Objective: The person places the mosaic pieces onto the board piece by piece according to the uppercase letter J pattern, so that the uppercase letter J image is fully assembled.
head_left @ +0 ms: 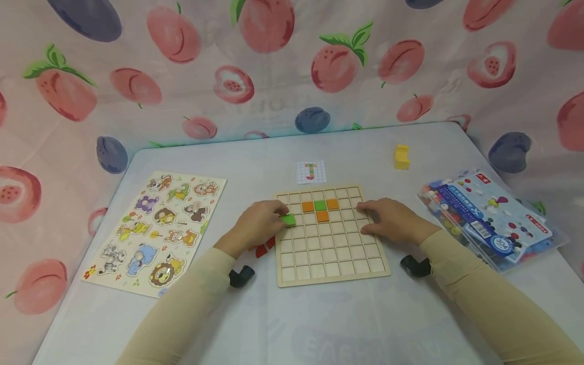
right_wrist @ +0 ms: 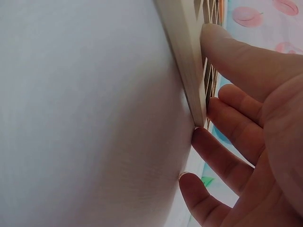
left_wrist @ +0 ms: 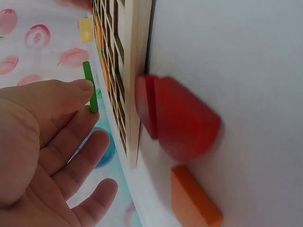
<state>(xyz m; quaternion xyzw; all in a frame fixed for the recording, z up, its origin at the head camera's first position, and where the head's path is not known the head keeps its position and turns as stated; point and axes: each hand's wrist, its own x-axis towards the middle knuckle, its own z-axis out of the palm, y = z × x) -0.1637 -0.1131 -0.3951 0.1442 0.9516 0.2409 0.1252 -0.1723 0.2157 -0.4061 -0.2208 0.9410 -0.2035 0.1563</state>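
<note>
Between thumb and fingertips, my left hand [head_left: 259, 223] pinches a green square tile [left_wrist: 91, 87] above the left edge of a wooden grid board [head_left: 337, 256]. Set in the board's upper part are orange tiles [head_left: 323, 216] and another green tile [head_left: 320, 205], arranged like a T. At the board's right edge rests my right hand [head_left: 393, 219], thumb on the rim and the other fingers loosely bent along the side. Red curved pieces [left_wrist: 182, 118] and an orange piece [left_wrist: 194, 196] lie on the table beside the board's left side, partly hidden by my left hand in the head view.
Behind the board lies a small pattern card [head_left: 312, 172] with a coloured J-like figure. An animal puzzle board [head_left: 155, 228] is at the left. To the right sits a clear plastic box [head_left: 493, 220] of coloured parts; a yellow block [head_left: 402, 157] stands farther back.
</note>
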